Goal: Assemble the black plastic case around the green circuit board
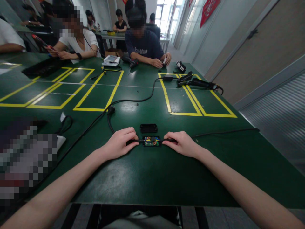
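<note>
A small black case (152, 146) lies without its cover on the green table, and a circuit board (152, 141) with copper coils shows inside it. My left hand (121, 143) is closed on the black power cable at the case's left end. That cable runs back to a plug (111, 110). On the other side, my right hand (182, 143) pinches the cable leaving the right end, which stretches away across the table to the right. Just behind the case rests a black cover (148, 128), hollow side up, touched by neither hand.
Another long black cord (135, 100) crosses the table to a black adapter (168, 78) and a dark tool (200, 83). Yellow tape (186, 114) marks rectangles. A drill (132, 62) and a white device (111, 60) lie farther back. A co-worker (145, 44) sits opposite, handling small parts.
</note>
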A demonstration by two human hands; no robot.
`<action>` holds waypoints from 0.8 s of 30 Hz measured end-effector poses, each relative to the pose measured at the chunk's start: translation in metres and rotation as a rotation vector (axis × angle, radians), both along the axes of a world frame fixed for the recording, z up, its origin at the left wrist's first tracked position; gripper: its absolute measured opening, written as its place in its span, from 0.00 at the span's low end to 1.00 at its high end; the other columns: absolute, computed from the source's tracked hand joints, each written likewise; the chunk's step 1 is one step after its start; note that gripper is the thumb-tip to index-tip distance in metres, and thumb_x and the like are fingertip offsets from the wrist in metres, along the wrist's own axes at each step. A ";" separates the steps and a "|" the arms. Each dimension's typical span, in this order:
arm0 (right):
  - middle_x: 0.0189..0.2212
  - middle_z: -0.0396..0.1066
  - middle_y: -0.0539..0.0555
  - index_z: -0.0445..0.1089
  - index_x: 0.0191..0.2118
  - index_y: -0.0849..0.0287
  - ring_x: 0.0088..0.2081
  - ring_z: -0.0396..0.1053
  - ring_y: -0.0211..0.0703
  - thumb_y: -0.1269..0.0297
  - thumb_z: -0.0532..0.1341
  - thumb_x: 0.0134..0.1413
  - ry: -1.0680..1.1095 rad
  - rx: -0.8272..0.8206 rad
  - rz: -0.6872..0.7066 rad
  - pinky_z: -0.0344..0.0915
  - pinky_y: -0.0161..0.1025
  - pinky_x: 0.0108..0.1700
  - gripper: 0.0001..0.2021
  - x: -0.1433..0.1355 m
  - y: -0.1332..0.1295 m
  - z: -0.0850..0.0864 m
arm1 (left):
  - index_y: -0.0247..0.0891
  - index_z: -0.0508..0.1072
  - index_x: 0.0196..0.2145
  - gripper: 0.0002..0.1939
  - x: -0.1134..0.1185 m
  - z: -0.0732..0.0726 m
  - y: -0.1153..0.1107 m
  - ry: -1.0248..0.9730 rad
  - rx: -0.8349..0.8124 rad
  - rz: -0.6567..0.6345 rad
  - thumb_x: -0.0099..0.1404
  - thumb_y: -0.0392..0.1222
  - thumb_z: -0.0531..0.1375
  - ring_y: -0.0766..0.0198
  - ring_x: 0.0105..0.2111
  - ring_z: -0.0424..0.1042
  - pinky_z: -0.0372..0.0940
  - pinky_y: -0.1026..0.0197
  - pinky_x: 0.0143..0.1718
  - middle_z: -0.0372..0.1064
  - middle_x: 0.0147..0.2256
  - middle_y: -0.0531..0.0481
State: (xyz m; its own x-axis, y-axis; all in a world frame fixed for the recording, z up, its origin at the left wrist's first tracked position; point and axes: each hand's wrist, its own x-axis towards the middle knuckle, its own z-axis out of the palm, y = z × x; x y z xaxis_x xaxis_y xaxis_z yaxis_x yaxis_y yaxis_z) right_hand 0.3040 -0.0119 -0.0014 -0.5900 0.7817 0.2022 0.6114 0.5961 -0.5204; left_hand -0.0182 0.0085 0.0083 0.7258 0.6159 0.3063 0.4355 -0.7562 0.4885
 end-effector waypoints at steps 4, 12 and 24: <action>0.24 0.72 0.48 0.74 0.38 0.58 0.23 0.67 0.37 0.55 0.61 0.71 -0.007 0.026 0.006 0.58 0.34 0.28 0.12 0.000 0.001 -0.003 | 0.37 0.73 0.36 0.07 0.000 0.000 0.000 0.004 0.001 0.023 0.74 0.39 0.58 0.62 0.34 0.70 0.64 0.62 0.34 0.69 0.35 0.49; 0.34 0.77 0.55 0.73 0.43 0.58 0.35 0.75 0.43 0.61 0.58 0.72 0.037 0.197 0.065 0.68 0.38 0.35 0.08 -0.006 0.001 0.002 | 0.37 0.74 0.38 0.08 0.001 -0.002 -0.001 0.033 0.018 0.019 0.75 0.40 0.58 0.60 0.37 0.72 0.68 0.60 0.39 0.71 0.37 0.47; 0.41 0.79 0.59 0.77 0.41 0.57 0.42 0.76 0.48 0.64 0.58 0.71 0.057 0.218 0.139 0.73 0.46 0.43 0.10 -0.009 0.002 0.009 | 0.37 0.78 0.43 0.13 0.010 -0.002 -0.006 -0.064 0.048 -0.001 0.78 0.40 0.54 0.60 0.40 0.75 0.72 0.58 0.42 0.75 0.40 0.44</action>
